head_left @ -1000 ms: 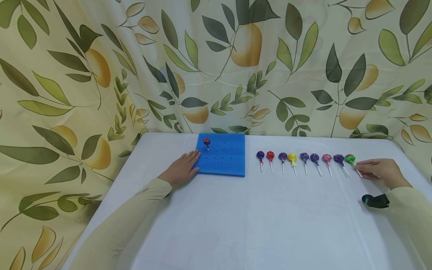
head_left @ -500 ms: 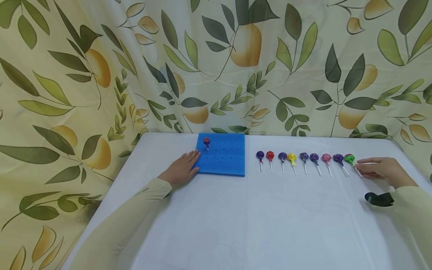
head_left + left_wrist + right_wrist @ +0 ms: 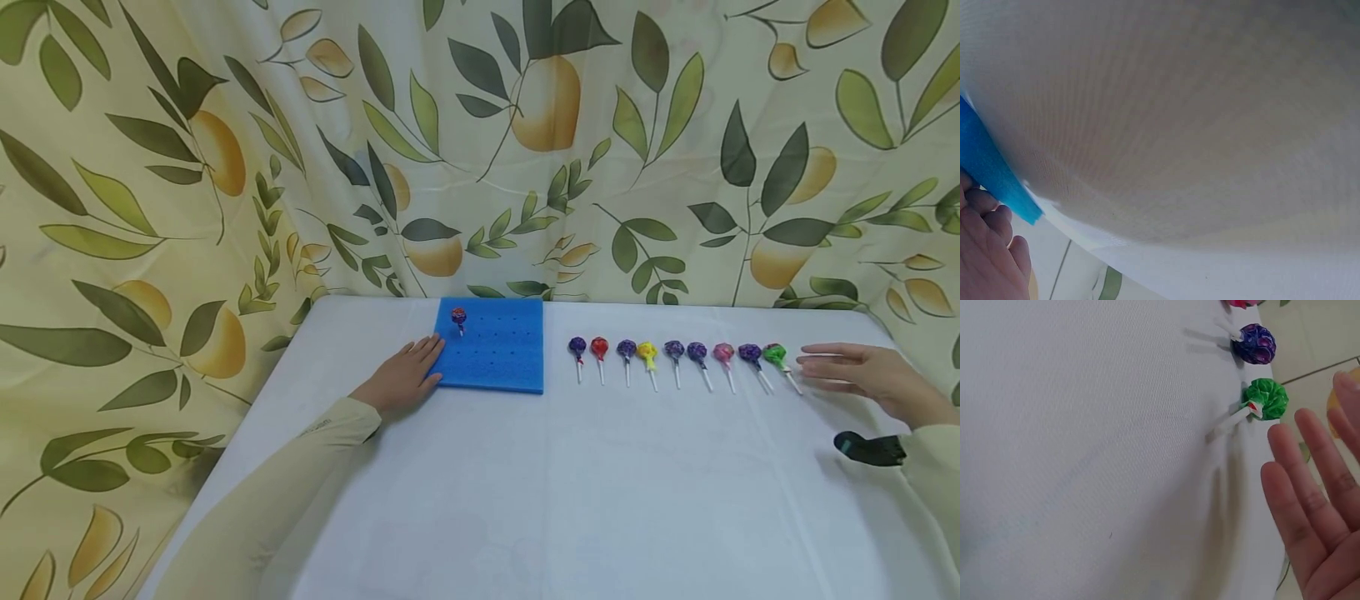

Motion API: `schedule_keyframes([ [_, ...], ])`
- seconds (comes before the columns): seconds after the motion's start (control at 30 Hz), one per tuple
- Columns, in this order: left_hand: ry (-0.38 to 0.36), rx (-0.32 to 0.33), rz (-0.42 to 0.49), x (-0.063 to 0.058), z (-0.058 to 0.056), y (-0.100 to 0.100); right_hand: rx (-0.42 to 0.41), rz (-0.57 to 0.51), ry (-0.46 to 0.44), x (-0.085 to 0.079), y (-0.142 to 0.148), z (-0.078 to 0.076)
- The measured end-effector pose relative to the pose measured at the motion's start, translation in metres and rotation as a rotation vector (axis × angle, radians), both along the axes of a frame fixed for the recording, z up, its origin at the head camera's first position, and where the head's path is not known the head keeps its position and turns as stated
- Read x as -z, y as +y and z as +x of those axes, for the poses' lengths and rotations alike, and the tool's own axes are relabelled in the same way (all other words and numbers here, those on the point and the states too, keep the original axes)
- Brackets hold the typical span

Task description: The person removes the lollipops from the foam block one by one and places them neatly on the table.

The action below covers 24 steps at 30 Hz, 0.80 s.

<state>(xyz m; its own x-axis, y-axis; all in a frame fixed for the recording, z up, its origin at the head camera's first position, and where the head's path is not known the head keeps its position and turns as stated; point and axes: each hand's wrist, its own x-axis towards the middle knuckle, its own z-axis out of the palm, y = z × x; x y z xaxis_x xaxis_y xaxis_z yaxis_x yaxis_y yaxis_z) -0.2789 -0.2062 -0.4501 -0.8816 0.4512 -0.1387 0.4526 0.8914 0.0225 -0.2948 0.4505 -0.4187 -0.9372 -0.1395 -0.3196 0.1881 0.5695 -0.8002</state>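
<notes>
A blue foam board [image 3: 491, 358] with rows of small holes lies on the white table [image 3: 525, 492]. One lollipop [image 3: 458, 317] stands in its far left corner. My left hand [image 3: 405, 375] rests flat against the board's left edge [image 3: 991, 169], fingers straight. Several lollipops lie in a row to the right, from a purple one [image 3: 577, 346] to a green one [image 3: 775, 354] [image 3: 1265, 399]. My right hand [image 3: 862, 372] [image 3: 1316, 512] hovers just right of the green lollipop, fingers straight, holding nothing.
A leaf-and-fruit patterned curtain [image 3: 480, 142] hangs behind and to the left of the table. A dark wrist-worn device [image 3: 870, 448] shows by my right sleeve. The table's right edge lies close to my right hand.
My right hand let go of the green lollipop's stick, lifted and drew slightly right, its fingers straightening. The left hand and the board have not moved.
</notes>
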Motion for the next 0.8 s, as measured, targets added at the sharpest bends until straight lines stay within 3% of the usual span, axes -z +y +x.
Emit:
schedule_keyframes([
  [0.1,0.002,0.001,0.000,0.000,0.000,0.000,-0.027,-0.020,0.093,0.000,-0.002,0.004],
  [0.3,-0.001,0.003,0.012,0.000,0.000,0.000,-0.080,0.060,0.253,-0.002,-0.014,0.008],
  [0.57,0.004,0.011,0.013,-0.001,0.001,-0.001,-0.090,-0.044,0.354,-0.020,-0.052,0.008],
  [0.8,0.005,0.015,0.037,-0.002,0.003,-0.001,-0.110,-0.025,0.355,-0.038,-0.098,0.001],
])
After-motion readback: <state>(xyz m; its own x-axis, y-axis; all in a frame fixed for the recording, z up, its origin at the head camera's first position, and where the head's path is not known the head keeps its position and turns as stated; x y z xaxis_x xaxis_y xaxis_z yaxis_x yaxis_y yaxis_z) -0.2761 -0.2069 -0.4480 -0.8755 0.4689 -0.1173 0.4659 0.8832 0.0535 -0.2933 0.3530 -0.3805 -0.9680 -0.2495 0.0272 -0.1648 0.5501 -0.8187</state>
